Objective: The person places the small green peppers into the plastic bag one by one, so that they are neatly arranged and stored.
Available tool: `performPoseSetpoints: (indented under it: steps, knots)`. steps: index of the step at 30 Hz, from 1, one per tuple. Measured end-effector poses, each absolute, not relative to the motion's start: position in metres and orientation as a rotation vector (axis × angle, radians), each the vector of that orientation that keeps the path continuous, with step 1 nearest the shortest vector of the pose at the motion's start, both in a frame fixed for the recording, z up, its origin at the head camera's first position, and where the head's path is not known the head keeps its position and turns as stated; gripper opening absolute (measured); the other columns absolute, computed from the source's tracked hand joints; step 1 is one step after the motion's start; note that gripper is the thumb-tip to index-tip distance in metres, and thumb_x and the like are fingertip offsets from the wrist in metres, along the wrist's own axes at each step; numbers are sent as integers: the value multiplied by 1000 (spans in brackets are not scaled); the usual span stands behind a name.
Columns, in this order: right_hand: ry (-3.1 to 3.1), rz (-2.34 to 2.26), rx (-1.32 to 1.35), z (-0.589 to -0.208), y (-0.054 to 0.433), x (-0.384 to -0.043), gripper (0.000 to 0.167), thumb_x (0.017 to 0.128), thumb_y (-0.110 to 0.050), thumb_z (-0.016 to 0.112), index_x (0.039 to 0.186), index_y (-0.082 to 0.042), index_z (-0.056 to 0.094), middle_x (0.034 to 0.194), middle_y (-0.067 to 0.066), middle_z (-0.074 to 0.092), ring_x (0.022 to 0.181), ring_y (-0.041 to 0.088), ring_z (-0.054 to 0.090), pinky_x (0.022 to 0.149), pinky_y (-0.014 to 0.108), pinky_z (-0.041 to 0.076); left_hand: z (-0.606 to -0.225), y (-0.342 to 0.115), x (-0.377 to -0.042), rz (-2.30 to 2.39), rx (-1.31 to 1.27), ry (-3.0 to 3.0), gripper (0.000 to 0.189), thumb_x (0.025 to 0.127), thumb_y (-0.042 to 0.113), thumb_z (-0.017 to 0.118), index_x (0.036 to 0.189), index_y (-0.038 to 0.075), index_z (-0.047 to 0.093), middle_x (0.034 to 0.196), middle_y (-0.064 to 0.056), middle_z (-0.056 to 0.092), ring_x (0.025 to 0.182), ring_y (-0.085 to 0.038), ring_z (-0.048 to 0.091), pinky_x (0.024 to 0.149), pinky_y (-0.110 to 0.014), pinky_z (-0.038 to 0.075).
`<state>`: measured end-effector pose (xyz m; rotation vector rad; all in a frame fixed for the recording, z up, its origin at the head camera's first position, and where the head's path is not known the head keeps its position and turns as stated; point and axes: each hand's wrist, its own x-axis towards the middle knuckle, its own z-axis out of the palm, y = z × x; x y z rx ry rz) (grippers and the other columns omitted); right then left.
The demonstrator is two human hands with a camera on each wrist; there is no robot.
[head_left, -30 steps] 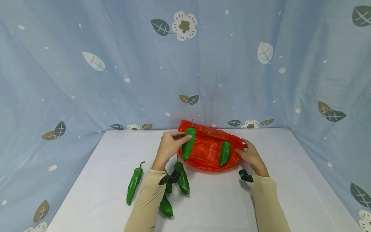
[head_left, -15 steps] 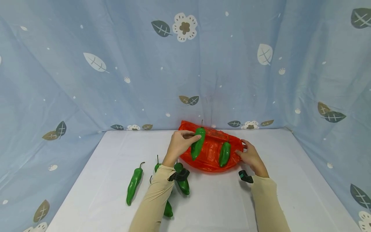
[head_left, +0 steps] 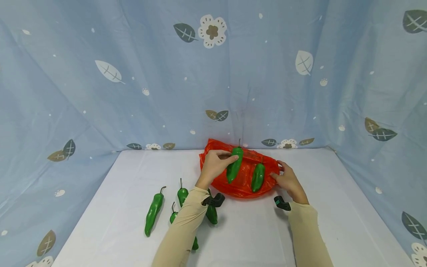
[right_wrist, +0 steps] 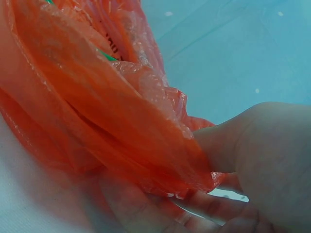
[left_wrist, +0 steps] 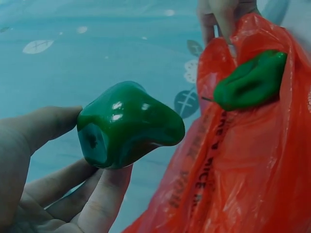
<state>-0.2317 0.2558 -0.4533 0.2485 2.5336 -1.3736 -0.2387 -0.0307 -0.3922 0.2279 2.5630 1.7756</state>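
My left hand (head_left: 214, 165) pinches a green chili pepper (head_left: 235, 165) between thumb and fingers, over the red plastic bag (head_left: 223, 185). The pepper's stem points up toward the curtain. In the left wrist view, the held pepper (left_wrist: 129, 126) is close, its blunt tip facing the bag (left_wrist: 238, 170). Another green pepper (head_left: 258, 177) lies in the bag's right part. At the bag's right edge my right hand (head_left: 289, 180) grips the plastic. From the right wrist view, the thumb and fingers hold the bag's rim (right_wrist: 146, 141) from both sides.
Several more green peppers lie on the white table to the left. One pepper (head_left: 154, 213) stands apart, and another (head_left: 182, 194) is closer to the left sleeve (head_left: 183, 230), which partly covers others. A blue patterned curtain (head_left: 150, 111) rises behind the table.
My left hand has carried the pepper to the right, farther over the bag. The right hand has kept its hold on the bag's right edge.
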Motion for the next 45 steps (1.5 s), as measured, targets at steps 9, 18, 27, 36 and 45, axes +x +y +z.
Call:
performPoseSetpoints:
  steps: [9,18,27,36,45]
  knots:
    - [2554,-1390,209,-455,256,-233,73,104,-14,54,163,1,15,160,35,29,137,50,45,107,55,52,-401,-22,-244,1774,215,2574,40,89,38,82,114,7,79,110,-9,80,96,-22,75,79,-33,63]
    - [2576,-1391,191,-457,257,-234,71,103,-13,55,162,3,18,158,36,33,133,49,48,105,53,55,-408,-11,-248,1749,170,2565,40,89,38,82,113,7,79,109,-9,79,97,-22,75,81,-34,63]
    - [2566,-1387,210,-458,257,-234,73,104,-14,55,163,1,16,160,35,30,137,50,45,106,55,52,-418,1,-251,1705,181,2590,38,90,32,81,114,3,78,108,-13,80,94,-23,76,77,-34,64]
    - [2561,-1377,231,-458,258,-235,74,103,-13,55,164,0,15,161,35,28,139,52,42,107,57,51,-427,10,-252,1668,185,2603,36,91,30,80,113,2,78,107,-12,79,90,-20,76,75,-31,64]
    - [2555,-1388,219,-460,259,-235,74,103,-15,55,164,-1,15,162,34,28,141,51,40,109,57,50,-435,16,-253,1612,173,2642,35,90,31,82,110,3,79,105,-11,80,88,-17,74,75,-28,62]
